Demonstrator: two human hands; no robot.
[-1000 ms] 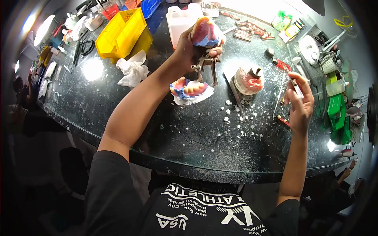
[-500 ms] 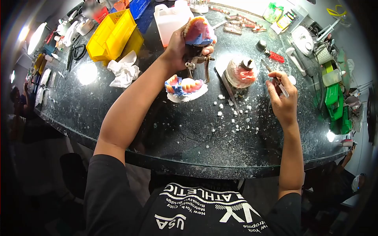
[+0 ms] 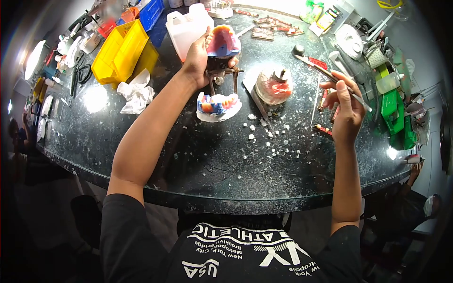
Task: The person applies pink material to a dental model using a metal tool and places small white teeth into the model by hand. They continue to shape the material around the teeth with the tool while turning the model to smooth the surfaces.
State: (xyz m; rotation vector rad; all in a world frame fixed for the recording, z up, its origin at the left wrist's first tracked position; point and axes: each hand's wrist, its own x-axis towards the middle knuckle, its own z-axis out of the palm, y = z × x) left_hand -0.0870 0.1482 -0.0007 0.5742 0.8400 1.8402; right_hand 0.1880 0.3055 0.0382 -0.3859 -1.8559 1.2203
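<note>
My left hand (image 3: 196,61) grips the raised upper half of a metal dental articulator (image 3: 222,75). On that half is a dental model (image 3: 223,45) with a pink wax palate, teeth and blue wax. Below it, the lower model (image 3: 218,108), white plaster with pink and blue wax and teeth, rests on the table. A slim wax knife (image 3: 325,71) lies between the fingers of my right hand (image 3: 348,106), held above the table at the right. Between my hands stands a squat glass burner (image 3: 274,88) smeared with red wax.
White crumbs (image 3: 269,137) litter the black table (image 3: 212,165). A flat blade (image 3: 258,104) lies beside the burner. To the left are crumpled tissue (image 3: 135,94) and a yellow bin (image 3: 120,54); a white jug (image 3: 186,30) stands behind. Green bins (image 3: 395,113) line the right edge.
My right hand has turned and shifted slightly right, swinging the wax knife across, and red-handled tools under it now show. My left hand still holds the articulator; the whole view has shifted a little.
</note>
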